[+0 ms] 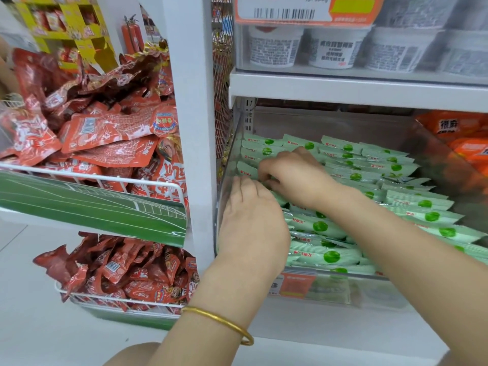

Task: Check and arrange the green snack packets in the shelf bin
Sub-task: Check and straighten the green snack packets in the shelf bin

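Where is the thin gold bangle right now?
Head view, low centre: the thin gold bangle circles the wrist of the left hand, just below the clear bin holding green snack packets.

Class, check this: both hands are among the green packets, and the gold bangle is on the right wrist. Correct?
No. The head view shows the gold bangle on the left wrist. The left hand and right hand are indeed among the green packets.
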`<action>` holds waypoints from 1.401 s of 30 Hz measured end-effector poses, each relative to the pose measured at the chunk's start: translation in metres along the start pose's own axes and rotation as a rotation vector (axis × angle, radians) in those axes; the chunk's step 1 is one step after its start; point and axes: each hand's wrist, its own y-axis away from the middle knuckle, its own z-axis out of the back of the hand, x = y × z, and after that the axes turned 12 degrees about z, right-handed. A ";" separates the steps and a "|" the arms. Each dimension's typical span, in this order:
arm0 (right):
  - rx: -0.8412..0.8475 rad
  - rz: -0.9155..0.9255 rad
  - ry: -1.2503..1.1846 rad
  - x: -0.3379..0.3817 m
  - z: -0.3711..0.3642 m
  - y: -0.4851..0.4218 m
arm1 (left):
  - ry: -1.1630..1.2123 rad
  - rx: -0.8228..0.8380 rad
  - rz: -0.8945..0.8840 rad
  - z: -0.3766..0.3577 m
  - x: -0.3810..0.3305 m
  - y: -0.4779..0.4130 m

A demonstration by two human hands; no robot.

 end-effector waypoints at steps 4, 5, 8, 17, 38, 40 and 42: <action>-0.063 -0.052 -0.147 -0.006 0.009 0.006 | 0.017 -0.002 -0.014 0.000 -0.001 -0.004; -0.133 -0.081 -0.201 -0.007 0.011 0.009 | 0.017 -0.014 -0.017 0.000 -0.002 -0.007; -0.367 -0.167 -0.327 -0.011 0.013 0.019 | 0.010 -0.037 -0.032 -0.002 -0.003 -0.021; -0.369 -0.292 -0.388 -0.024 0.006 0.019 | -0.102 0.057 -0.025 -0.007 -0.008 -0.038; -0.154 -0.325 -0.085 -0.016 0.003 -0.022 | -0.143 0.026 -0.016 -0.007 -0.008 -0.030; -0.193 -0.329 -0.092 -0.016 0.002 -0.022 | -0.144 0.023 -0.017 -0.006 -0.008 -0.029; -0.221 -0.335 -0.103 -0.015 0.003 -0.023 | -0.136 0.022 -0.016 -0.005 -0.008 -0.028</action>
